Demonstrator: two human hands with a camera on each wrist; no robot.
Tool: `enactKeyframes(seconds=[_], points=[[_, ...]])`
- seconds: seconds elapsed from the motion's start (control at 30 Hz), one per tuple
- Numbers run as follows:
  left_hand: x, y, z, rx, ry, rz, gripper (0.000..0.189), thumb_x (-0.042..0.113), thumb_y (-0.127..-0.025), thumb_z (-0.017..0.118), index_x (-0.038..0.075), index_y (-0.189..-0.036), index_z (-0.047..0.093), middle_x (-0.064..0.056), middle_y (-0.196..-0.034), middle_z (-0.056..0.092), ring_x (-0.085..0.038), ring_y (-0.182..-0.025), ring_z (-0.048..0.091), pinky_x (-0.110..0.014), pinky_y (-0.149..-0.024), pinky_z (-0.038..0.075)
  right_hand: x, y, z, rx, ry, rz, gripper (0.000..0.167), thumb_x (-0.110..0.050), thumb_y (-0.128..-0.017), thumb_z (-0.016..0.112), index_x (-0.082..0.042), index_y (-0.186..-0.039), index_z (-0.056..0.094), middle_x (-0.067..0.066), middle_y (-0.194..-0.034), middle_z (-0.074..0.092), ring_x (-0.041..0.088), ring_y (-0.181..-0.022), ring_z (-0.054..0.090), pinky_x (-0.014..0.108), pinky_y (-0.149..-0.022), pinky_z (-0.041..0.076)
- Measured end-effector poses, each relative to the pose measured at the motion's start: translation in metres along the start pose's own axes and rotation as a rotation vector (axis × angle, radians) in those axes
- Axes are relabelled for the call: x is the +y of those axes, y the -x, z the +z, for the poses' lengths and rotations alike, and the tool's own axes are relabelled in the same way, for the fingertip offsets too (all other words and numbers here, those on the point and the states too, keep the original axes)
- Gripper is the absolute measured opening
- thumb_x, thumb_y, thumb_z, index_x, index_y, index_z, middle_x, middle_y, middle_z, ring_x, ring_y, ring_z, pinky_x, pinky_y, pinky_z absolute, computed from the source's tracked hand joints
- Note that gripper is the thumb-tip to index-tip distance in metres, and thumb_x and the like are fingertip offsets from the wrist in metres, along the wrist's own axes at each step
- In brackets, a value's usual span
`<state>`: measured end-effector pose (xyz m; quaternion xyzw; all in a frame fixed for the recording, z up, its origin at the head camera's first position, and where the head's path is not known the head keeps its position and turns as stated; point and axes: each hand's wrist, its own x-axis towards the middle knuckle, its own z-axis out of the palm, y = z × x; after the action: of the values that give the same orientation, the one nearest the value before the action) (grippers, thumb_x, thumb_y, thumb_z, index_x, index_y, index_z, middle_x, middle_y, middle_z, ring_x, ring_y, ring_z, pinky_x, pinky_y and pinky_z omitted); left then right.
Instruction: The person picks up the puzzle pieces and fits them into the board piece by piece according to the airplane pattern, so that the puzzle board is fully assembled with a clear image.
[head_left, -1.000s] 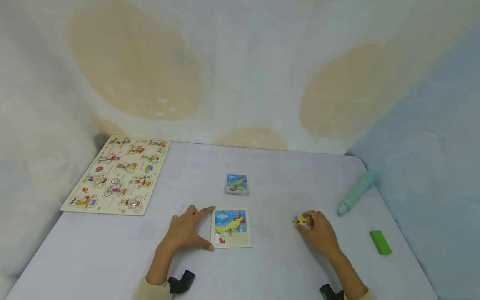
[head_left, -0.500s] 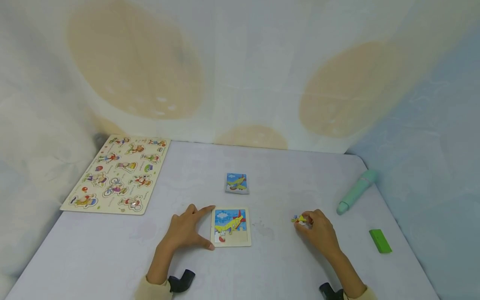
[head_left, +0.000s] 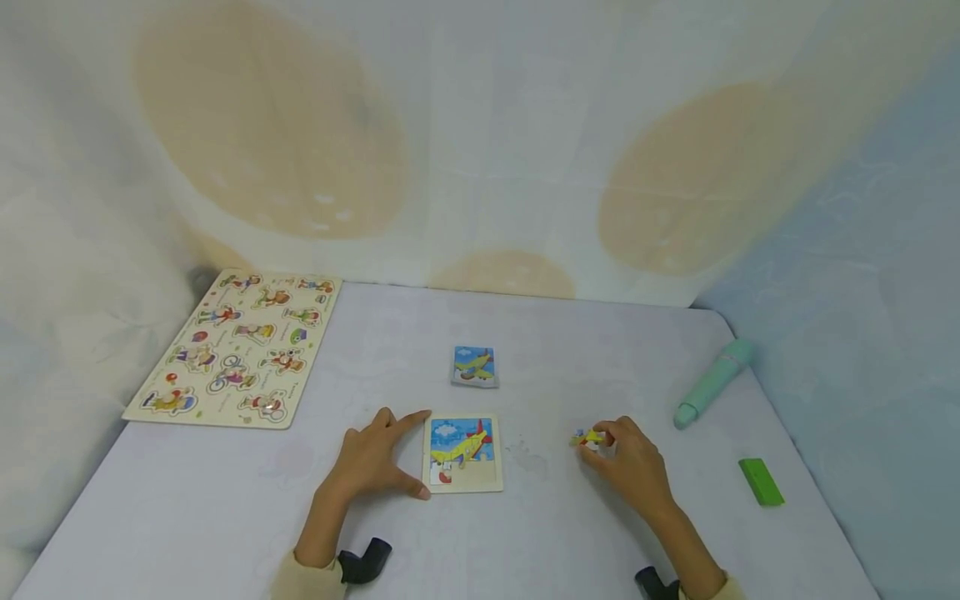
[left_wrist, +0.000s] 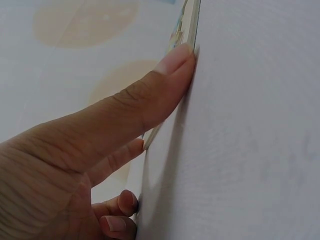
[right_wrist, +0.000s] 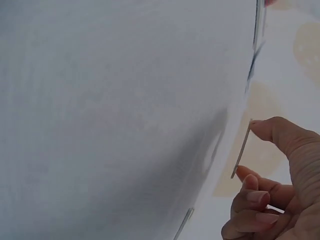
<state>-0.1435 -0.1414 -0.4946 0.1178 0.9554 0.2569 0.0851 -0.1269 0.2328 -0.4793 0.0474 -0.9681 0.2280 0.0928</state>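
In the head view my left hand (head_left: 367,460) lies at the left side of a small square jigsaw puzzle board (head_left: 480,478). Its index fingertip touches the upper left corner and its thumb the lower left. The board carries a yellow and red plane on blue sky, with bare wood at its lower right. To the right of the board, my right hand (head_left: 636,468) pinches a thin puzzle piece (head_left: 592,437), coloured yellow, red and blue, between thumb and index finger. Edge-on in the right wrist view, the piece (right_wrist: 242,149) spans from thumb to fingertip above the table.
Behind the board sits a small plane picture (head_left: 474,367). A large board with figures (head_left: 225,354) lies at the far left. On the right are a mint green cylinder (head_left: 715,384) and a green block (head_left: 761,482). Curtains (head_left: 510,167) enclose the table.
My right hand has moved slightly left toward the board with the puzzle piece. The left hand stays at the board's left corners.
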Motion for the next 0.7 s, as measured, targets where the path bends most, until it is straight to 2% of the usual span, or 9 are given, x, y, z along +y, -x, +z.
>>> enactKeyframes(seconds=[0.3,0.7], points=[[0.0,0.0,0.0,0.001,0.003,0.005,0.107,0.05,-0.047,0.096,0.029,-0.143,0.053,-0.001,-0.091,0.041,-0.015,-0.078,0.039,-0.036,-0.068,0.025,-0.023,0.004,0.001,-0.027,-0.013,0.001,0.036,-0.024,-0.076,0.084,-0.002,-0.103,0.073,0.003,-0.082,0.055,0.009,-0.061,0.038,0.022,-0.049,0.033],[0.0,-0.001,0.0,0.0,0.007,0.002,0.107,0.052,-0.047,0.095,0.029,-0.143,0.054,-0.001,-0.092,0.042,-0.016,-0.077,0.039,-0.036,-0.068,0.024,-0.048,0.007,0.013,0.001,0.031,-0.041,0.036,-0.025,-0.071,0.088,-0.005,-0.098,0.074,0.001,-0.08,0.055,0.007,-0.059,0.041,0.02,-0.048,0.034]])
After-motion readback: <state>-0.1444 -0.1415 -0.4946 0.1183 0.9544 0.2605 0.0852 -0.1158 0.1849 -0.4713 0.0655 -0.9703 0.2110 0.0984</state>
